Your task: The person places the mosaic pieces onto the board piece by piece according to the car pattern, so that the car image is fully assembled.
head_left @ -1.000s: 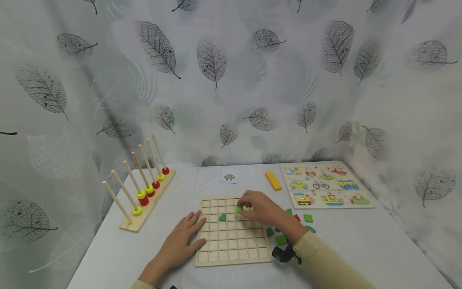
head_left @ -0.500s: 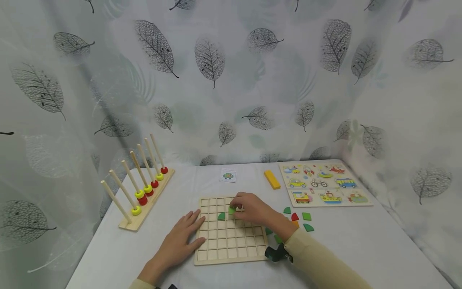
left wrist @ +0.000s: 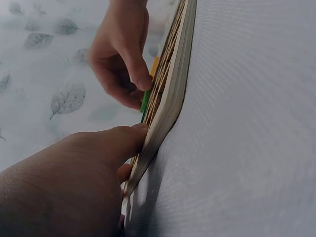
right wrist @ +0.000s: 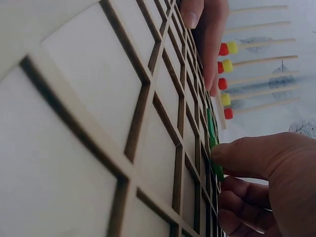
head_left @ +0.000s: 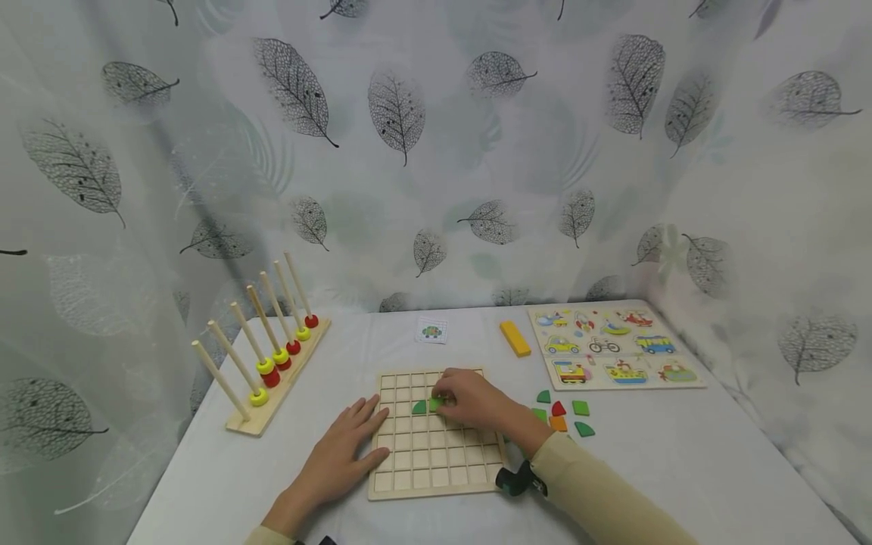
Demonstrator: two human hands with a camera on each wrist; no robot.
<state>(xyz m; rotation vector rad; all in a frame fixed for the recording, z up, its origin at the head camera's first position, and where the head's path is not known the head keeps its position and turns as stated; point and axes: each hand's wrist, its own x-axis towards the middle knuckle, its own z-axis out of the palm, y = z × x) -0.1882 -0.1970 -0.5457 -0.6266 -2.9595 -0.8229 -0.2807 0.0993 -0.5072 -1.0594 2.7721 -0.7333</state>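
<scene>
The left hand (head_left: 341, 453) lies flat, fingers straight and a little spread, on the white surface (head_left: 681, 469) with its fingertips on the 9 o'clock edge of the square wooden grid board (head_left: 436, 469), steadying it. At the board's 12 o'clock end, the right hand (head_left: 477, 403) pinches a small green square tile (head_left: 434, 403) in narrowly curled fingers (right wrist: 237, 153), lowering it into a cell beside a green quarter-round tile (head_left: 418, 408). I judge this a placing step; the tile seems to need squaring and pressing flat.

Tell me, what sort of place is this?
Probably a small play or recording corner set up with children's toys: a table draped in white, a leaf-print curtain hung close around it, a wooden grid board, a peg stacker and a vehicle puzzle.
</scene>
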